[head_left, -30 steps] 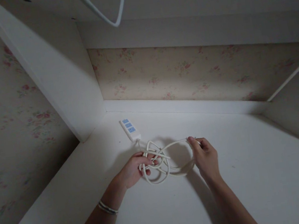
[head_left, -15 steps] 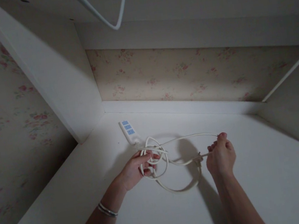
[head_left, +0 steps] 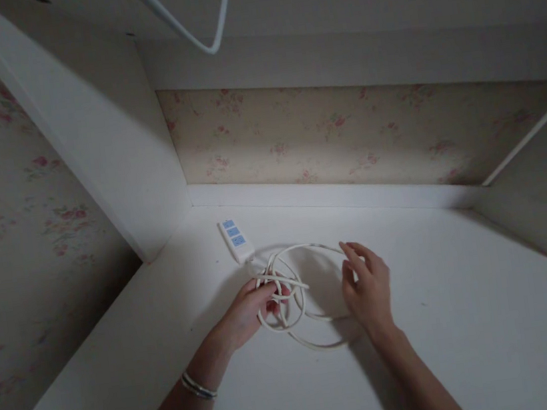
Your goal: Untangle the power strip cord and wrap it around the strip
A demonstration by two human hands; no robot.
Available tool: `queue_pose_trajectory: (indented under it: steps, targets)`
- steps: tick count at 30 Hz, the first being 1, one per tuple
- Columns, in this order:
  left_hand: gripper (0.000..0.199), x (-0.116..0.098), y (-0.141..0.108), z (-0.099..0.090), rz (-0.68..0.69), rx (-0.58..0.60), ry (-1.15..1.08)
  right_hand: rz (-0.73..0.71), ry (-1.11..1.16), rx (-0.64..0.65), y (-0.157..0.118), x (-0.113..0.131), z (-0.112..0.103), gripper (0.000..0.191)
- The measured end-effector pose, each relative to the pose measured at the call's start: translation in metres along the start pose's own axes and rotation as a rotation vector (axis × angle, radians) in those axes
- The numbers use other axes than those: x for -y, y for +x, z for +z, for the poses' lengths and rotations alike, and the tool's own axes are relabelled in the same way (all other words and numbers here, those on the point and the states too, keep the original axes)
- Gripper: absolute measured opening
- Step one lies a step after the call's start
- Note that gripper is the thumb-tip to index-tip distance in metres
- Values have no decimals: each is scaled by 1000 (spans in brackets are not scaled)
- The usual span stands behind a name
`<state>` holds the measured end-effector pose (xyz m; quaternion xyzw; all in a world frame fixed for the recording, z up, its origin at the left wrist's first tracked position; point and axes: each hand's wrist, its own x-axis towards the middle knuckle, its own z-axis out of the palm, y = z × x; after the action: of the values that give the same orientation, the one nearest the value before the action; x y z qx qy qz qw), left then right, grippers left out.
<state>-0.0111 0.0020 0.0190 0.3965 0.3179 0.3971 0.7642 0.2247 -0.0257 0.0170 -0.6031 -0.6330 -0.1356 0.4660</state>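
Note:
A white power strip (head_left: 235, 242) with blue socket faces lies on the desk, just beyond my left hand. Its cream power cord (head_left: 291, 281) is gathered in loose, overlapping loops. My left hand (head_left: 247, 308) is closed around several of these loops, thumb on top, a bracelet at the wrist. To the right, my right hand (head_left: 371, 286) has its thumb and index fingertip at the end of a cord arc, with the other fingers curled. Lower loops pass behind this hand, and the plug is out of sight.
The white desk top (head_left: 473, 340) stretches under both hands. A side panel (head_left: 108, 139) stands at the left and a low ledge (head_left: 333, 196) runs along the back. Overhead, a bent white rod (head_left: 212, 47) hangs beneath a shelf (head_left: 354, 13). Floral wallpaper (head_left: 338, 122) covers the wall behind.
My right hand has moved left toward the coil, its fingers less tightly curled. The stretched cord has slackened into an arc, and the plug has gone out of sight. My left hand stays put.

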Motion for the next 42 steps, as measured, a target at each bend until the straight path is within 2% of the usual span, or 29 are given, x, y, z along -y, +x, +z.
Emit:
queue_pose_trajectory:
  steps: [2, 4, 7, 9, 11, 14, 18, 22, 24, 26, 30, 33, 36, 39, 42]
  targets:
    - [18, 0, 0, 0, -10, -3, 26, -109, 203, 133, -8, 19, 6, 39]
    - [20, 0, -1, 1, -13, -12, 55, -97, 411, 270, -14, 38, 12, 34]
    - [24, 1, -1, 2, -8, -12, 108, 176, 645, 436, -19, 57, 18, 29]
    - [28, 2, -1, 4, -9, 22, 181, 388, 810, 555, -18, 63, 20, 38]
    - [30, 5, -1, 6, -22, 66, 256, 478, 930, 673, -14, 65, 18, 43]
    - [32, 9, 0, 7, -41, 85, 299, 429, 952, 774, -9, 66, 13, 38]
    - [33, 10, 1, 7, -38, 40, 318, 370, 960, 834, -5, 70, 6, 35]
    - [28, 9, -1, 9, -47, 40, 295, 314, 868, 754, -8, 70, 4, 30]
    - [28, 8, -2, 11, -78, 75, 284, 358, 833, 663, -9, 66, 5, 28]
    - [28, 7, -3, 11, -98, 94, 274, 447, 859, 516, -8, 58, 6, 27]
    - [24, 4, -6, 11, -112, 99, 276, 550, 1119, 189, 4, 47, -1, 21]
    - [22, 4, -7, 11, -106, 112, 288, 605, 1380, 102, 13, 48, -13, 18]
    - [23, 6, -6, 10, -100, 135, 258, 662, 1548, 43, 20, 47, -24, 18]
    - [19, 8, -5, 9, -90, 155, 207, 709, 1641, -62, 27, 38, -33, 20]
    - [15, 10, -5, 8, -74, 168, 161, 744, 1626, -175, 31, 26, -37, 16]
